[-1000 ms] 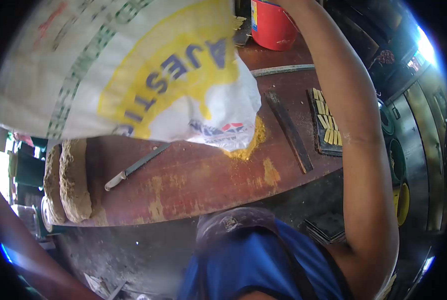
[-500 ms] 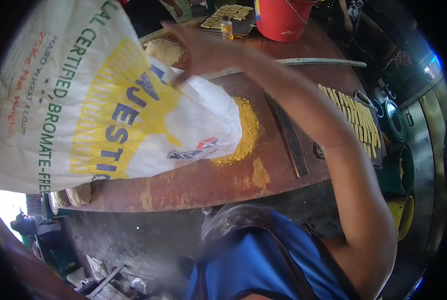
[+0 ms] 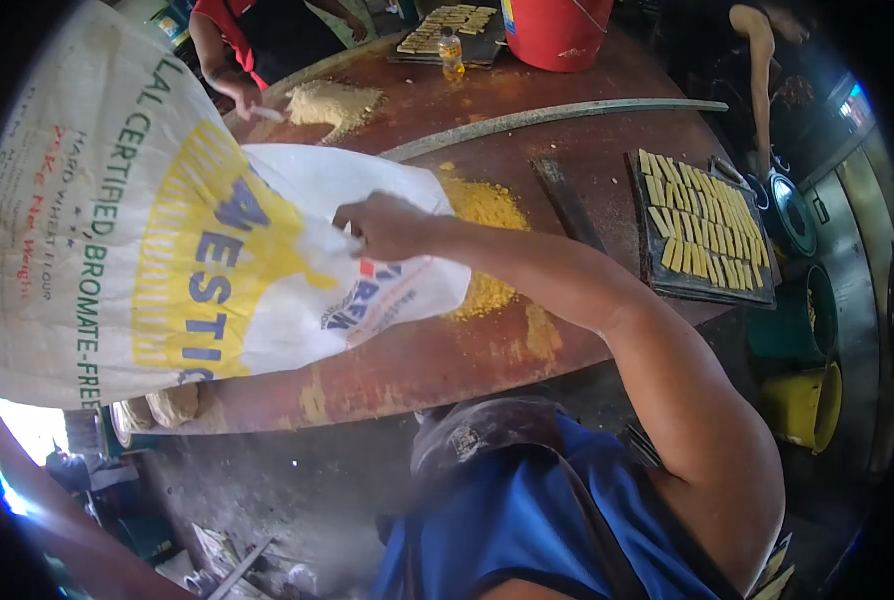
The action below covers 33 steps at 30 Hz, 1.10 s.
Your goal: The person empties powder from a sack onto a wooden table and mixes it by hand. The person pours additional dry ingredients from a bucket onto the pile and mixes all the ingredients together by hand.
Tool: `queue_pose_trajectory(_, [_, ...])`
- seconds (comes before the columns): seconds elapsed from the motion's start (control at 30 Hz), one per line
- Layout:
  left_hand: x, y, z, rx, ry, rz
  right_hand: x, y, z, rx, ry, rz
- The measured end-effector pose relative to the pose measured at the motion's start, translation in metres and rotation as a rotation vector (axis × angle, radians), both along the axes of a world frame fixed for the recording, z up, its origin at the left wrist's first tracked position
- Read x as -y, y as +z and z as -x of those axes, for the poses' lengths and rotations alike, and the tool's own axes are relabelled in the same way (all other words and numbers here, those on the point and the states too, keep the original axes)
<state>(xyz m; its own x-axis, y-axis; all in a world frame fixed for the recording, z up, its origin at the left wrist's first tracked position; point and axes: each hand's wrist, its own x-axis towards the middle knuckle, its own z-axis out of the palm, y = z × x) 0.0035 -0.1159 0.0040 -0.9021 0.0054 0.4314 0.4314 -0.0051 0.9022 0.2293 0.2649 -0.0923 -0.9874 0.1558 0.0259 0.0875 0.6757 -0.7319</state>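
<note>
A large white flour sack [image 3: 117, 250] with green, yellow and blue print fills the left side of the view, tilted over the table. My right hand [image 3: 387, 228] is closed on the sack's cloth near its right end, bunching it into a fold. Yellow crumbly powder [image 3: 492, 210] lies on the table beside and partly under that end. My left forearm [image 3: 57, 510] rises at the lower left edge; the left hand itself does not show. Pale dough lumps [image 3: 174, 404] sit below the sack at the table edge.
A brown table [image 3: 417, 375] bears a pale flour heap [image 3: 332, 105], a long curved strip [image 3: 547, 118], a dark bar [image 3: 565, 205], a small bottle [image 3: 451, 55], a red bucket [image 3: 557, 35] and a tray of sticks [image 3: 702, 225]. A co-worker's hand [image 3: 247, 98] is near the heap; another person stands at right.
My right hand has come down from above the sack and taken hold of its cloth. The sack has shifted slightly left and down in view. A co-worker's hand now shows by the flour heap.
</note>
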Motion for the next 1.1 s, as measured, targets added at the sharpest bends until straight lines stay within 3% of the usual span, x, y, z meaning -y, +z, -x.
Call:
queue_pose_trajectory(0.07, [0.021, -0.009, 0.011, 0.027, -0.014, -0.045, -0.005, 0.021, 0.016, -0.339, -0.09, -0.278])
queue_pose_trajectory(0.1, [0.03, -0.017, 0.017, 0.04, -0.017, -0.068, 0.004, 0.061, -0.001, -0.417, -0.212, -0.062])
queue_pose_trajectory(0.17, [0.05, -0.031, 0.032, 0.081, -0.025, -0.111, 0.006, 0.07, 0.024, -0.385, -0.138, -0.258])
queue_pose_trajectory(0.3, [0.099, -0.059, 0.062, 0.151, -0.019, -0.196, 0.025, 0.102, 0.052, -0.317, -0.08, -0.381])
queue_pose_trajectory(0.37, [0.125, -0.075, 0.076, 0.188, -0.008, -0.238, 0.031, 0.111, 0.067, -0.451, -0.158, -0.378])
queue_pose_trajectory(0.4, [0.137, -0.083, 0.083, 0.206, -0.003, -0.252, 0.033, 0.111, 0.076, -0.369, -0.074, -0.495])
queue_pose_trajectory(0.5, [0.173, -0.106, 0.104, 0.261, 0.015, -0.306, 0.05, 0.13, 0.094, -0.527, -0.301, -0.384])
queue_pose_trajectory(0.53, [0.185, -0.114, 0.11, 0.281, 0.028, -0.327, 0.053, 0.135, 0.103, -0.532, -0.222, -0.506])
queue_pose_trajectory(0.63, [0.219, -0.14, 0.123, 0.333, 0.067, -0.376, 0.068, 0.156, 0.123, -0.385, -0.205, -0.541])
queue_pose_trajectory(0.67, [0.23, -0.148, 0.126, 0.351, 0.078, -0.397, 0.068, 0.157, 0.138, -0.497, -0.257, -0.575])
queue_pose_trajectory(0.73, [0.25, -0.167, 0.129, 0.388, 0.113, -0.446, 0.081, 0.163, 0.155, -0.468, -0.238, -0.624])
queue_pose_trajectory(0.83, [0.276, -0.194, 0.13, 0.442, 0.169, -0.499, 0.092, 0.157, 0.186, -0.359, -0.268, -0.629])
queue_pose_trajectory(0.9, [0.291, -0.215, 0.127, 0.485, 0.208, -0.55, 0.087, 0.13, 0.205, -0.663, -0.254, -0.832])
queue_pose_trajectory(1.0, [0.309, -0.245, 0.123, 0.546, 0.271, -0.633, 0.083, 0.104, 0.166, -0.74, -0.205, -0.628])
queue_pose_trajectory(1.07, [0.319, -0.263, 0.12, 0.578, 0.314, -0.692, 0.069, 0.07, 0.126, -0.39, -0.33, -0.459])
queue_pose_trajectory(1.1, [0.323, -0.27, 0.116, 0.588, 0.336, -0.727, 0.058, 0.041, 0.109, -0.372, -0.321, -0.389])
